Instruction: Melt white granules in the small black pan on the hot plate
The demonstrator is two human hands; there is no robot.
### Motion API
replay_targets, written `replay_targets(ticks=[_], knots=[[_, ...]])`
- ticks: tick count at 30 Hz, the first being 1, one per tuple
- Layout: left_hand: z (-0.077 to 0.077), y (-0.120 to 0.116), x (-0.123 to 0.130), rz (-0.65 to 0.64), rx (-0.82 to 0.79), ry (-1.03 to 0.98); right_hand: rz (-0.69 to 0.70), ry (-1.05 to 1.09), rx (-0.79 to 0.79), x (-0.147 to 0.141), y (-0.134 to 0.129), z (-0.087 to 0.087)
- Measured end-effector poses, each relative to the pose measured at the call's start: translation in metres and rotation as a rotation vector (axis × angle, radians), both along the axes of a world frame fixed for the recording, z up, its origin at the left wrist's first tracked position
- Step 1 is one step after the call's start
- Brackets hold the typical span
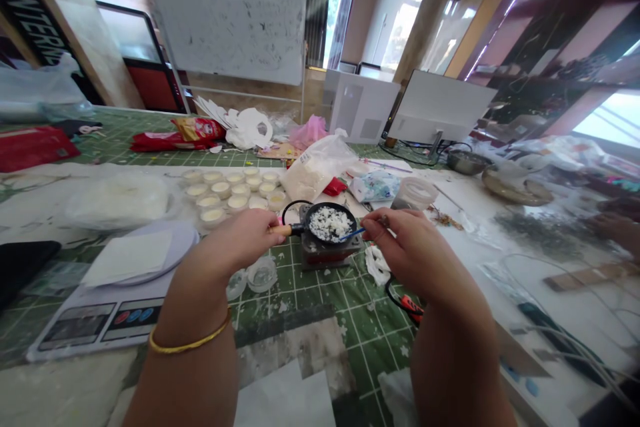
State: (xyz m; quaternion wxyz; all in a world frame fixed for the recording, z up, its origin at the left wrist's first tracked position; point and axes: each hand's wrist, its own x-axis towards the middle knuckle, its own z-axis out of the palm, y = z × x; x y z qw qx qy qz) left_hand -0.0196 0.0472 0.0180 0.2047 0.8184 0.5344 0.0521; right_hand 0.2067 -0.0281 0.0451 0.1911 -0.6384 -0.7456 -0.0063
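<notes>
My left hand (243, 235) is closed around the wooden handle (281, 230) of a small black frying pan (311, 237). White crumbly flakes (330, 222) fill much of the pan, which sits on a small hot plate (323, 257). From the right, my right hand (403, 237) pinches a thin blue stick (356, 233), its tip among the flakes. Two small clear cups (262, 274) stand below my left hand. Beyond it are several small cups of pale, creamy fill (239, 202). A plastic bag of white material (313, 173) stands behind the pan.
A digital scale (100, 310) with white sheets on it lies at left. Crumpled white tissue (376, 265) and a cable with an orange part (411, 307) lie near my right wrist. A clear tub (414, 193) stands behind. Another person's hand (617, 223) shows at the right edge.
</notes>
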Motion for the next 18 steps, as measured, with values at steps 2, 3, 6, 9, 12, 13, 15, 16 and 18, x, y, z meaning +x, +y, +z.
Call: replay_targets(ticks=[2, 3, 6, 9, 12, 13, 15, 16, 18], knots=[[-0.0001, 0.0003, 0.0001, 0.002, -0.004, 0.005, 0.016, 0.016, -0.014, -0.0003, 0.0011, -0.0006], [-0.0001, 0.0004, 0.0, 0.004, -0.006, 0.006, 0.007, 0.022, 0.0, -0.0001, 0.0013, -0.0008], [0.0002, 0.0002, -0.0005, -0.002, 0.001, 0.001, -0.023, 0.039, 0.048, 0.0001, -0.0009, -0.0004], [0.0006, -0.0004, -0.001, 0.002, 0.001, -0.002, 0.07, 0.065, 0.018, -0.002, -0.0029, -0.0006], [0.0005, -0.0007, -0.0012, 0.003, -0.004, -0.011, 0.097, 0.052, -0.016, -0.0039, 0.0001, -0.0024], [0.0004, -0.0006, -0.0012, -0.003, -0.004, -0.016, 0.06, 0.045, -0.015, -0.0035, 0.0017, -0.0027], [0.0, -0.0003, -0.0009, -0.01, 0.002, -0.02, -0.037, 0.052, 0.013, -0.0013, 0.0045, -0.0028], [-0.0001, -0.0002, -0.0007, -0.01, 0.003, -0.018, -0.079, 0.061, 0.037, 0.0001, 0.0055, -0.0026], [-0.0002, -0.0001, -0.0002, -0.003, 0.004, -0.008, -0.116, 0.063, 0.065, 0.0018, 0.0068, -0.0022]])
